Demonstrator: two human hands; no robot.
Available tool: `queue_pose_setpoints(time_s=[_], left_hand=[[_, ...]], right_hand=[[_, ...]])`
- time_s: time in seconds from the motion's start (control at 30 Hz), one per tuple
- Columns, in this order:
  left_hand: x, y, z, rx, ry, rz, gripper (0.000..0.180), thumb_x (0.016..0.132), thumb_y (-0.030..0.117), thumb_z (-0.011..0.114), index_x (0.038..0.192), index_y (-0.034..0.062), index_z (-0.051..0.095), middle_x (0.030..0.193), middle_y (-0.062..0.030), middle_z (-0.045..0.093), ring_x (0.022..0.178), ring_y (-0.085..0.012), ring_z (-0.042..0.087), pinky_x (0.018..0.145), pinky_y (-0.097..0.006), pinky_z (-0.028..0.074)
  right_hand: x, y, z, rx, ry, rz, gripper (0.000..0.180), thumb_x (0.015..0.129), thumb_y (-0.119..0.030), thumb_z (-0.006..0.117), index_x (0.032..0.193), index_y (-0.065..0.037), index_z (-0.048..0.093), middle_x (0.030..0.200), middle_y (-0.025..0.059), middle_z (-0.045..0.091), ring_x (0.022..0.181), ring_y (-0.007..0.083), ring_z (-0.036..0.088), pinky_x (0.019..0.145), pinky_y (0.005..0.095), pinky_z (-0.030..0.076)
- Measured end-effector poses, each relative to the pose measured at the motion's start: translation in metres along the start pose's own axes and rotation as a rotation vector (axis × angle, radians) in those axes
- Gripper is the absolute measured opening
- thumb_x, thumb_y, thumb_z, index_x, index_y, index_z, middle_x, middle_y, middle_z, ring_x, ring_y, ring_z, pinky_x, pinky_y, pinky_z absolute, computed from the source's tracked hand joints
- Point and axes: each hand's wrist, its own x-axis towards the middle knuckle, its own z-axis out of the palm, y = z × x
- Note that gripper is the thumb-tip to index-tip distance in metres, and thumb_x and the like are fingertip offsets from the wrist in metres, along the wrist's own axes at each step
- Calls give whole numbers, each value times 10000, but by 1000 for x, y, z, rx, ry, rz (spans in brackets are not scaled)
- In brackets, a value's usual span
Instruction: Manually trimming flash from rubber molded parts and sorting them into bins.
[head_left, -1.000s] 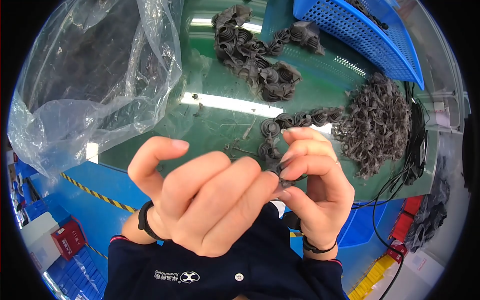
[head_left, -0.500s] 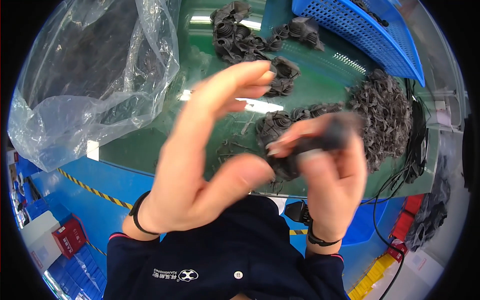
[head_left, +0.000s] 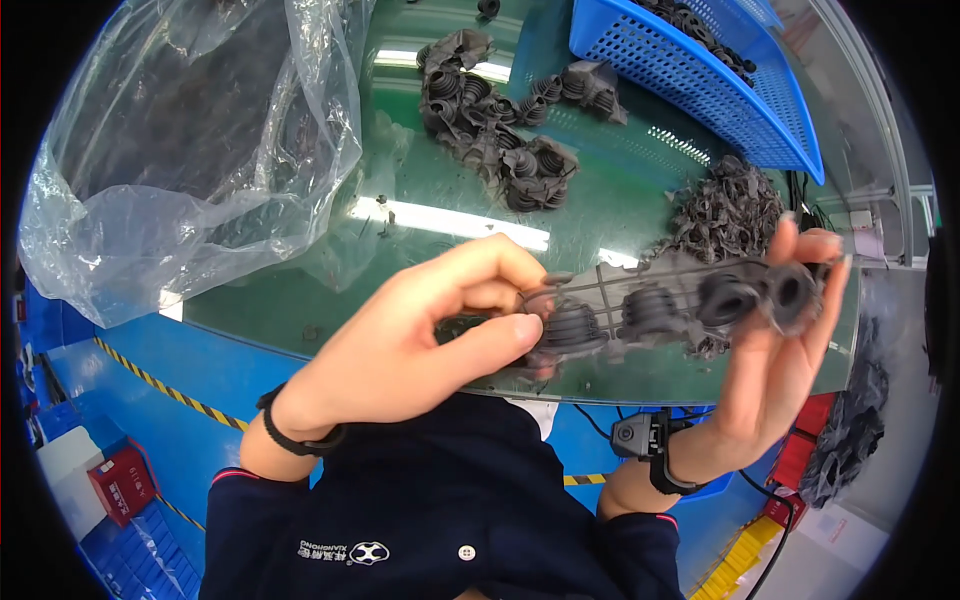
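Note:
Between my hands stretches a sheet of black rubber bellows boots (head_left: 655,312), several ribbed boots still joined by thin flash. My left hand (head_left: 395,335) pinches its left end between thumb and fingers. At the other end, my right hand (head_left: 775,365) grips the sheet, with two round boot openings facing up by its fingers. The sheet hangs over the near edge of the green table (head_left: 270,310). Farther off lie more joined bellows sheets (head_left: 465,95). A heap of torn rubber flash (head_left: 728,210) sits behind my right hand.
A blue perforated basket (head_left: 690,85) holding black rubber parts stands at the far right. A large clear plastic bag (head_left: 210,200) with dark contents covers the left side. Black cables (head_left: 770,480) hang at the right edge. A small loose boot (head_left: 487,9) lies at the back.
My left hand was raised and open; it has come down onto the sheet's left end. My right hand has moved right, and the bellows sheet is now spread out between both hands.

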Motion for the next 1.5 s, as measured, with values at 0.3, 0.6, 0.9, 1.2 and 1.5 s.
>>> queue_pose_setpoints(time_s=[0.3, 0.6, 0.9, 1.2, 1.5], left_hand=[[1, 19, -6, -56, -52, -197, 517, 828, 84, 535, 1273, -29, 297, 1145, -185, 488, 819, -182, 586, 606, -234, 493], [12, 13, 3, -132, 37, -246, 654, 904, 536, 216, 1317, 36, 300, 1218, -154, 464, 1053, -220, 513, 862, -340, 411], [-3, 10, -8, 204, 51, -227, 605, 919, 471, 247, 1269, -12, 345, 1126, -129, 522, 949, -171, 545, 799, -308, 433], [-5, 9, 9, 127, 298, 33, 377, 705, -88, 602, 1069, -43, 517, 986, -97, 530, 842, -137, 587, 679, -213, 514], [-13, 3, 15, 400, 328, 324, 291, 715, 70, 692, 965, -32, 581, 924, -110, 558, 760, -139, 592, 617, -214, 504]], right_hand=[[-9, 37, -28, -1335, 276, -461, 520, 833, -146, 562, 1261, 39, 333, 1195, 160, 466, 1166, 272, 417, 1027, 413, 258], [-33, 78, -8, -2091, -735, -299, 387, 534, -178, 737, 915, -146, 674, 1101, 93, 548, 1123, 303, 466, 966, 504, 334], [-33, 64, -17, -1805, -529, -416, 299, 576, -90, 722, 853, -67, 610, 883, 42, 603, 896, 218, 601, 953, 498, 345], [-33, 72, -24, -1649, -456, -339, 537, 593, -64, 738, 1085, -34, 523, 1054, 128, 541, 1015, 260, 534, 918, 423, 384], [-32, 76, -29, -1357, -389, -24, 453, 677, -64, 706, 1097, -16, 544, 1043, 102, 601, 986, 238, 574, 975, 464, 327]])
